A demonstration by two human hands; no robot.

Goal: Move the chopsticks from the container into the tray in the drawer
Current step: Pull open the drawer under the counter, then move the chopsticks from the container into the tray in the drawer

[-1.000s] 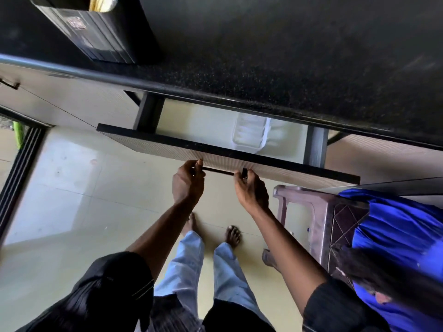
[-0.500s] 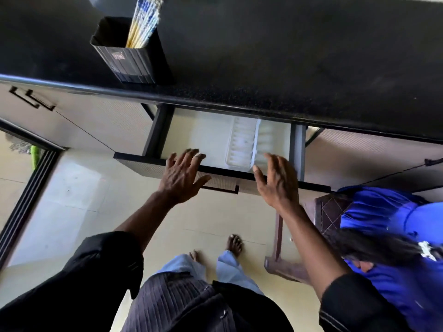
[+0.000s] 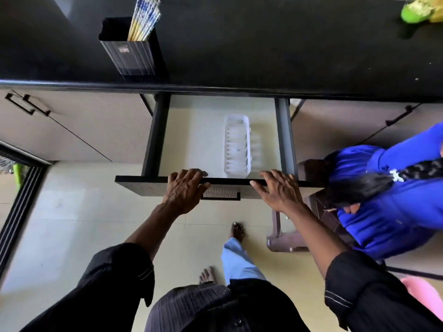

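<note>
The chopsticks [image 3: 143,19] stand bunched in the black container [image 3: 130,50] on the tabletop [image 3: 263,44]. The left hand [image 3: 183,190] and right hand [image 3: 279,190], both spread and empty, rest on the open drawer [image 3: 153,180] front (its clear tray [image 3: 236,146] sits empty); best reach up-left and lift the whole bundle together.

Black speckled stone bench [image 3: 263,44] across top. Beige ribbed cabinet doors [image 3: 79,125] with black bar handles [image 3: 26,105] under bench's front edge. Pale cream glossy tiled floor [image 3: 72,224], daylight sheen. Black sliding door track [image 3: 21,207] at left. Brown plastic stool [image 3: 287,238] on floor, right.
</note>
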